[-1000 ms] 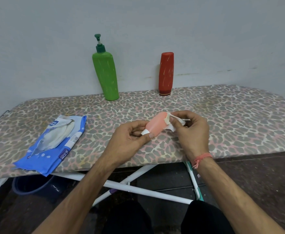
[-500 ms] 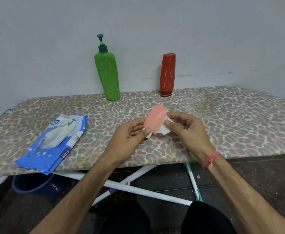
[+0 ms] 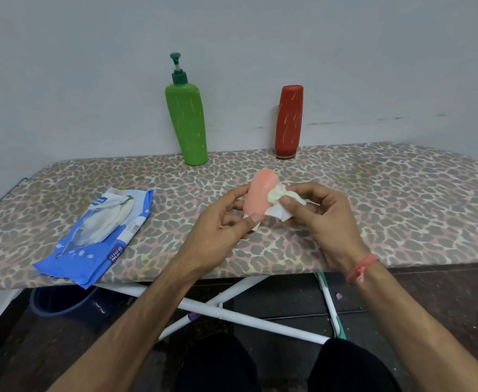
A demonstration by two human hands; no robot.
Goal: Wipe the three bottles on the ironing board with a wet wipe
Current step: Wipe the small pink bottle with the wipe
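A small pink bottle is held above the ironing board, tilted with its rounded end pointing away from me. My left hand grips its lower end between thumb and fingers. My right hand pinches a crumpled white wet wipe against the bottle's right side. A tall green pump bottle and a red bottle stand upright at the board's far edge by the wall.
A blue wet-wipe pack lies on the board's left part, its corner over the near edge. Under the board are white crossed legs and a dark bucket. A pale wall rises right behind the bottles.
The pink bottle has turned from lying sideways to pointing away from me. My right hand has brought the wipe from the bottle's far end onto its right side.
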